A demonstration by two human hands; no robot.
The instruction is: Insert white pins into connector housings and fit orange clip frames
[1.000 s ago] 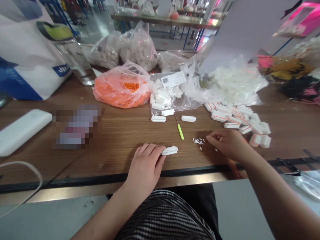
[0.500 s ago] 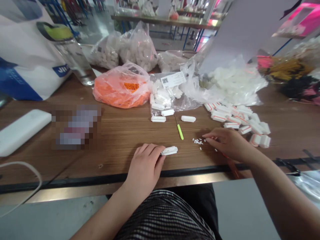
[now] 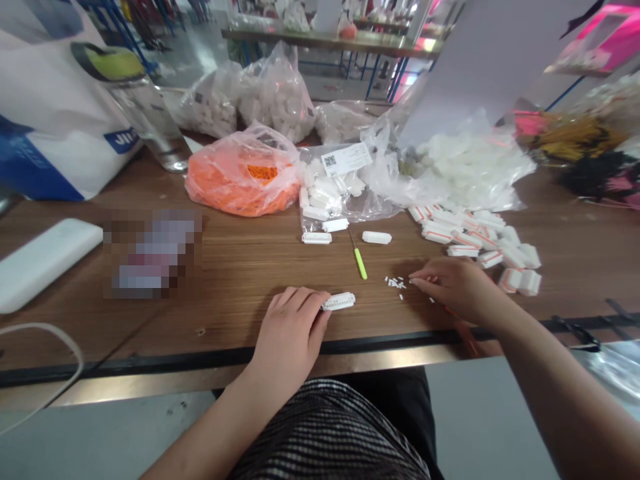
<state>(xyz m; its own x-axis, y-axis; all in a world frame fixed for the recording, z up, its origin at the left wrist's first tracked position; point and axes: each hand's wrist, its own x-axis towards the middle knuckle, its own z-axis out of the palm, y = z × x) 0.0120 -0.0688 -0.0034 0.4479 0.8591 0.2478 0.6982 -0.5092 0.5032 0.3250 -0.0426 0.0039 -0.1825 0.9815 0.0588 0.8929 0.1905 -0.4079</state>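
Note:
My left hand (image 3: 295, 320) is closed on one end of a white plastic connector housing (image 3: 340, 302), which has a row of small slots facing up. To its right lies a small scatter of tiny white pins (image 3: 395, 283). At the edge of that scatter, my right hand (image 3: 453, 283) has thumb and forefinger pinched close together on a tiny white pin (image 3: 412, 281). Beyond the hands rests a thin pick tool with a yellow-green handle (image 3: 361, 264). Several more white housings (image 3: 377, 237) lie near its tip.
A pile of white housings with orange stripes (image 3: 465, 233) lies at the right. Behind stand an orange-filled bag (image 3: 240, 177), a clear bag of white parts (image 3: 330, 190) and a water bottle (image 3: 150, 120). A white oblong case (image 3: 47, 263) and a blurred-out object (image 3: 155, 257) are left.
My right hand has shifted very slightly right, and its fingertips have drawn together at the edge of the tiny pins. My left hand and the housing have stayed put.

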